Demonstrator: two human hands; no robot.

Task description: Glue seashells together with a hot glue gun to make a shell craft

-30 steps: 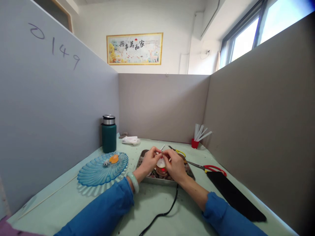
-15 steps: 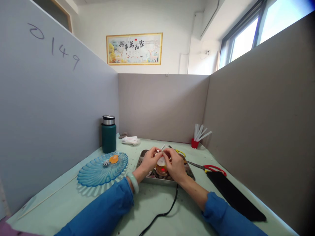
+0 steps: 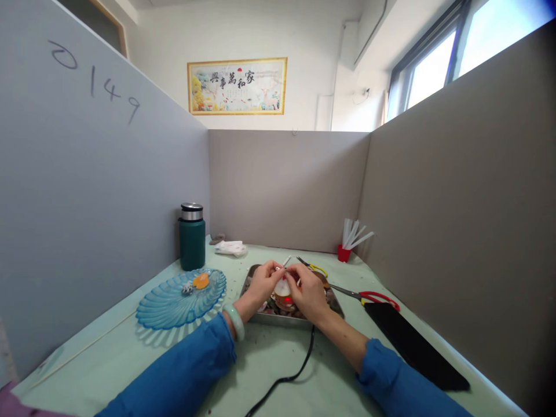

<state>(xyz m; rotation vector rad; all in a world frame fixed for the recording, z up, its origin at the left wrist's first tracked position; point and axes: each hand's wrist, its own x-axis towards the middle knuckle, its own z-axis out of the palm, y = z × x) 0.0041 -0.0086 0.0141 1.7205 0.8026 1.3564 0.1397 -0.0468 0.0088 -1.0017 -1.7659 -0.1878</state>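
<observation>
My left hand, with a pale green bangle at the wrist, has thumb and fingers pinched together. Facing it, my right hand is pinched too, and the fingertips of both nearly meet. What they hold is small and mostly hidden; a bit of red and white shows between them. A thin white stick pokes up just behind the fingertips. Below the hands sits a round whitish device with a glowing red light, in a metal tray of small mixed pieces.
On the left are a blue scalloped plate with an orange piece, and a green bottle. Red-handled scissors, a black strip and a red cup of white sticks lie right. A black cable runs toward me.
The fingertips have shifted slightly, and a little red now shows between them above the device. The arms and everything else stay in place.
</observation>
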